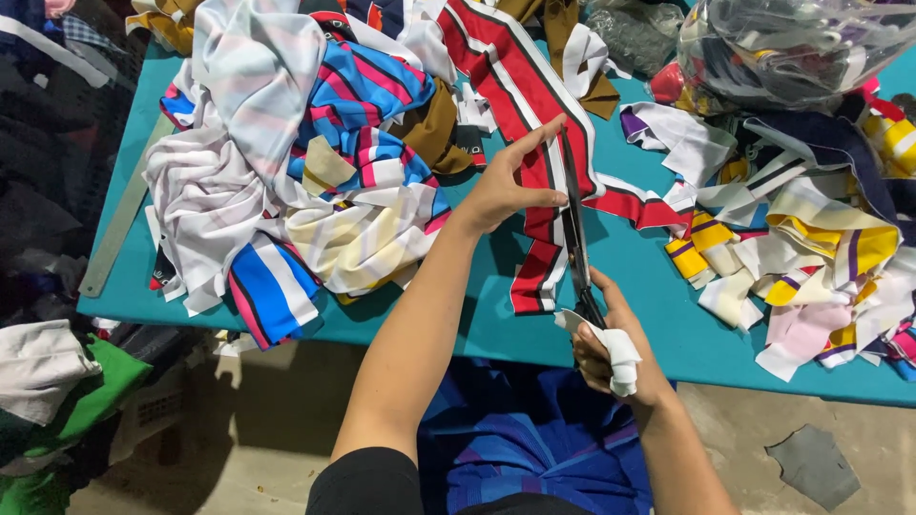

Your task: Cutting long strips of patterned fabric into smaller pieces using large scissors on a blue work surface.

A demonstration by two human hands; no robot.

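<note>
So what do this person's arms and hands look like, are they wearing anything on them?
Both forearms are bare. The left hand has no glove or ring that shows. The right hand has a strip of white cloth wrapped round its fingers. A black short sleeve covers the top of the left arm; the right arm's top is out of view.

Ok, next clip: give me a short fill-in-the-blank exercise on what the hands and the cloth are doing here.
1. The right hand holds a pair of ____, its handle wrapped in white cloth.
2. The left hand presses flat on a strip of red, white and ____ striped fabric.
3. The table surface is ____ in colour.
4. At the table's left edge lies a long metal ____.

Missing words: scissors; black; teal; ruler
</note>
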